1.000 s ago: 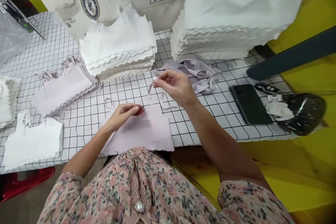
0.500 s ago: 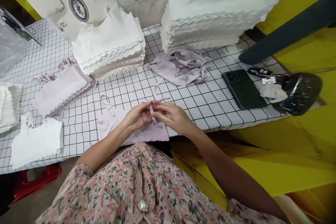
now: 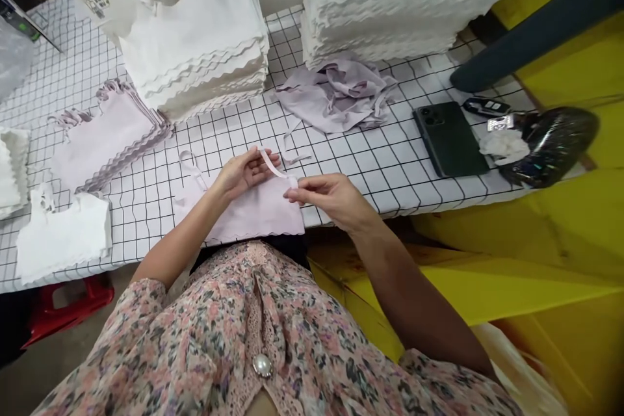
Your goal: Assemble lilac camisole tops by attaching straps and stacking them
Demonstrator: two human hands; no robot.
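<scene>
A pale lilac camisole top (image 3: 258,211) lies flat at the table's front edge, its scalloped hem toward me. One thin shoulder strap (image 3: 273,166) is stretched between my hands above it. My left hand (image 3: 245,172) pinches the strap's upper end between thumb and forefinger, the other fingers loosely curled. At the strap's lower end, my right hand (image 3: 329,197) pinches it with thumb and fingertips. The top's other strap stands in a loop at the left, untouched. Just beyond my hands, a loose strap end trails from a crumpled lilac heap (image 3: 341,94).
White scallop-edged tops form a stack (image 3: 195,52) and a taller pile (image 3: 380,13) at the back. Folded lilac tops (image 3: 110,136) and a white top (image 3: 65,231) lie left. A phone (image 3: 448,140), a key fob (image 3: 486,106) and a shiny black pouch (image 3: 550,149) are right.
My hands were close together over the strap; now they have drawn apart, and the strap is stretched between them. The whole view has tilted down a little.
</scene>
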